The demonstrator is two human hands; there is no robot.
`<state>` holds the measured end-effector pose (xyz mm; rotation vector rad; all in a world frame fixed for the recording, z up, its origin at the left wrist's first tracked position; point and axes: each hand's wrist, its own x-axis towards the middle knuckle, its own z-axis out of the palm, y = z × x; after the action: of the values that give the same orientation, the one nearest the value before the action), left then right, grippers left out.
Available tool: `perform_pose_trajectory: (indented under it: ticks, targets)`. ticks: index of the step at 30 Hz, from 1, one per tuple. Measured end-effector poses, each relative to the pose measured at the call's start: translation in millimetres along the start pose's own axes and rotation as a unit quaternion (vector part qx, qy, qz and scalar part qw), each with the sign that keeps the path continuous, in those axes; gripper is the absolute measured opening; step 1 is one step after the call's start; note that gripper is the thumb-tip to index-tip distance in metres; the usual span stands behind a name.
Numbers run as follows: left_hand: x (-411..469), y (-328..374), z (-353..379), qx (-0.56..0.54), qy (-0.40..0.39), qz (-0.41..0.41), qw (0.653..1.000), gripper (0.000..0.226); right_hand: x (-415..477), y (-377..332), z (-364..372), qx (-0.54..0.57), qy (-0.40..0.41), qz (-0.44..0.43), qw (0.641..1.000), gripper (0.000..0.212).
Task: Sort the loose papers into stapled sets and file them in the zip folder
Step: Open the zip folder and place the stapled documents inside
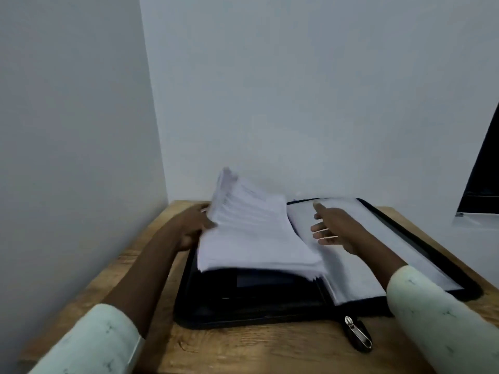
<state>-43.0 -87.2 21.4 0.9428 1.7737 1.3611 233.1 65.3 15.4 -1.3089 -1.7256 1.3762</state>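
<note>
A black zip folder [243, 300] lies open on the wooden table [216, 352]. A thick stack of white papers [251, 233] is lifted at its left edge over the folder's left half, blurred by motion. My left hand [193, 225] grips that left edge of the stack. The folder's right half holds clear sleeves with white sheets [359, 255]. My right hand [334, 228] hovers over these sleeves with its fingers spread and straight, holding nothing. A metal zip pull [357, 333] lies at the folder's front edge.
The table stands in a corner between two pale walls. A dark monitor edge [483, 174] shows at the far right, above a white base. Bare wood shows in front of and to the left of the folder.
</note>
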Motion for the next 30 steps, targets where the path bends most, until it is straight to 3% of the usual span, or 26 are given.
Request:
perform_pose_trajectory:
  ticks: [1, 3, 6, 11, 14, 17, 19, 22, 24, 27, 30]
  targets:
    - [-3, -10, 7, 0.028, -0.023, -0.041, 0.999, 0.065, 4, 3, 3, -0.048, 0.013, -0.008, 0.999, 0.046]
    - [5, -18, 9, 0.108, 0.011, -0.056, 0.993, 0.062, 11, 9, 10, -0.188, 0.031, -0.042, 0.981, 0.053]
    - [15, -17, -3, 0.177, 0.081, -0.021, 0.981, 0.072, 10, 18, 24, -0.282, 0.016, -0.074, 0.956, 0.063]
    - [21, -33, -10, 0.058, 0.094, -0.059, 0.992, 0.072, 6, 33, 50, -0.249, 0.048, -0.132, 0.958, 0.077]
    - [18, -30, -16, 0.012, 0.095, -0.097, 0.991, 0.033, 8, 40, 62, -0.215, 0.075, -0.159, 0.961, 0.077]
    - [19, -29, -18, -0.032, 0.016, -0.106, 0.994, 0.017, 10, 41, 69, -0.207, 0.074, -0.162, 0.962, 0.074]
    - [23, -36, -14, -0.038, 0.016, -0.085, 0.996, 0.022, 11, 41, 67, -0.175, 0.064, -0.155, 0.970, 0.071]
    - [28, -45, -12, -0.053, 0.058, -0.060, 0.995, 0.050, 14, 39, 61, -0.143, 0.052, -0.141, 0.978, 0.071]
    - [30, -46, -23, -0.056, 0.057, -0.049, 0.996, 0.051, 13, 35, 60, -0.087, 0.021, -0.117, 0.989, 0.072]
    - [33, -45, -47, -0.026, 0.062, -0.034, 0.997, 0.040, 11, 29, 67, -0.094, -0.005, -0.123, 0.988, 0.048]
    - [31, -51, -55, 0.083, 0.101, 0.008, 0.991, 0.021, 10, 27, 81, -0.148, 0.019, -0.151, 0.977, 0.030]
